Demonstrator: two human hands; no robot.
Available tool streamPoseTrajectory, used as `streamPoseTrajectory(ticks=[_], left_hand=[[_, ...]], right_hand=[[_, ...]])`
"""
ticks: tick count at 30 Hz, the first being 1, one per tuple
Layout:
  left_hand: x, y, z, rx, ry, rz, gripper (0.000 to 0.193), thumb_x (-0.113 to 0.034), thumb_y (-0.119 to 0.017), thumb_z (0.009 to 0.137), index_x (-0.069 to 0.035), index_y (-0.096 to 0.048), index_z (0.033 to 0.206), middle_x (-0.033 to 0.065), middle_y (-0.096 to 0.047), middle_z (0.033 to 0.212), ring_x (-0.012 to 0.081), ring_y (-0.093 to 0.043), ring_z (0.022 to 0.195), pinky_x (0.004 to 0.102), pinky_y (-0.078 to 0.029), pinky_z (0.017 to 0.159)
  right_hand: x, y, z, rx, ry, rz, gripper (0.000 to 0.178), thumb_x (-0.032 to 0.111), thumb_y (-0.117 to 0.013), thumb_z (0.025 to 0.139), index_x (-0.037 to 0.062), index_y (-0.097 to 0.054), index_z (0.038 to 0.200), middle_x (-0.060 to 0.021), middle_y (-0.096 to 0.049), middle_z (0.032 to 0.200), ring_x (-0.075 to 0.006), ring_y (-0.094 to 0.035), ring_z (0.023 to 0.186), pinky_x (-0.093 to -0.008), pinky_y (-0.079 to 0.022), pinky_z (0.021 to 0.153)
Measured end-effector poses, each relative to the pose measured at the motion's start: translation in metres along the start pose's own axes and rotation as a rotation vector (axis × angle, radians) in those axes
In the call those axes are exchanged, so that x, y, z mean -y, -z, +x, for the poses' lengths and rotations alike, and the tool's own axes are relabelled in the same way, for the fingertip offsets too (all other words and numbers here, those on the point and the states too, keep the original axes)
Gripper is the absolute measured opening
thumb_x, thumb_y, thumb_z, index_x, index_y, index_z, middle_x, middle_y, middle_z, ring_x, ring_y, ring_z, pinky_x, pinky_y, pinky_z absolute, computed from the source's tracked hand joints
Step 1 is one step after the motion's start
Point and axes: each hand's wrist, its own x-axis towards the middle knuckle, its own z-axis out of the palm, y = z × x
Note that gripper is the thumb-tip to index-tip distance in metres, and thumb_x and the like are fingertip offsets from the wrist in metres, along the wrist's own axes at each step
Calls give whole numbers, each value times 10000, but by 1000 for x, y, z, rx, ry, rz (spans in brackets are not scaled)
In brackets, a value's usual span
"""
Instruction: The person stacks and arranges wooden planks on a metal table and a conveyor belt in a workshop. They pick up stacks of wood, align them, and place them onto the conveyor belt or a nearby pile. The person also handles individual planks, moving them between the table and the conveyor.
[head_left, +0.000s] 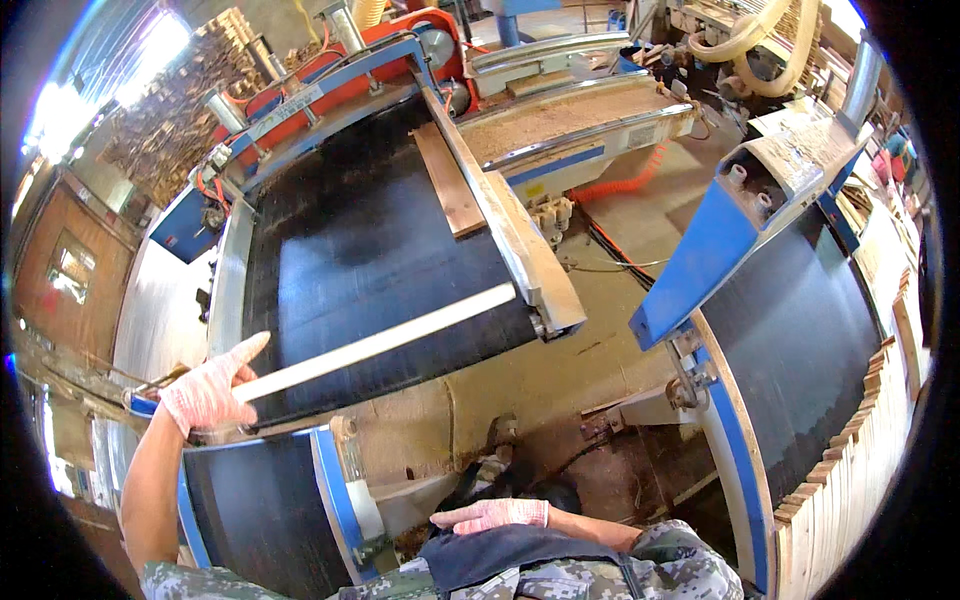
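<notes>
**One Strip by Its End, One Hand Free**

Head view: my gloved left hand (207, 390) is closed on the left end of a pale strip (378, 342), one digit stretched out above it; how tightly I grip, I cannot tell. The strip slants across the near end of the black belt (360, 240), its far tip close to the rail (494, 222). Whether it rests on the belt all along, I cannot tell. My right hand (490, 515) lies flat against my apron (490, 552), fingers straight, nothing visible in it.

Held by one end, a strip this slender could dip or swing, so I judge it best kept level, with the tip off the rail and apart from the brown board (447, 185). A second hand at mid-length would steady it.

As for writing, the blue beam (285, 113) bears pale characters, and the white machine (590, 165) a yellow label (534, 190); both are too small to read surely.
</notes>
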Motion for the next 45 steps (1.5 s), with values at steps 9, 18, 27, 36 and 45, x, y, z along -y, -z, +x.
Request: streamPoseTrajectory(ticks=[9,18,27,36,45], left_hand=[[-209,60,526,-521,26,119,417,-162,-706,814,-118,-748,1227,193,-747,1228,305,-741,1144,403,-612,938],[-290,28,392,-57,-314,785,691,-89,-631,811,87,-507,1468,288,-685,1309,359,-687,1236,422,-583,976],[-204,39,-76,432,-242,998,484,-152,-698,797,-158,-651,1279,160,-741,931,384,-745,891,497,-614,780],[-83,-76,-290,489,108,367,365,-162,-658,914,-105,-721,1268,179,-775,950,334,-733,837,440,-568,745],[-45,-174,-308,522,-36,243,620,-318,-832,736,-156,-719,1323,127,-794,954,224,-757,847,354,-601,799]], right_hand=[[11,50,-56,-387,72,128,829,536,-534,1080,12,-269,1664,-137,-320,1715,-242,-288,1580,-380,-208,1298],[38,-1,-54,-724,309,294,815,477,-598,1067,27,-280,1668,-133,-410,1673,-230,-376,1537,-395,-247,1287],[23,-93,-39,-463,310,280,750,433,-673,1042,30,-411,1619,-93,-603,1506,-170,-535,1372,-349,-373,1204],[-60,-252,-50,-484,103,85,705,398,-630,1067,-31,-424,1587,-170,-566,1552,-244,-504,1449,-352,-346,1229],[-27,-320,-168,-1046,252,-731,596,294,-739,998,40,-563,1508,-201,-670,1407,-306,-643,1308,-424,-513,1124]])
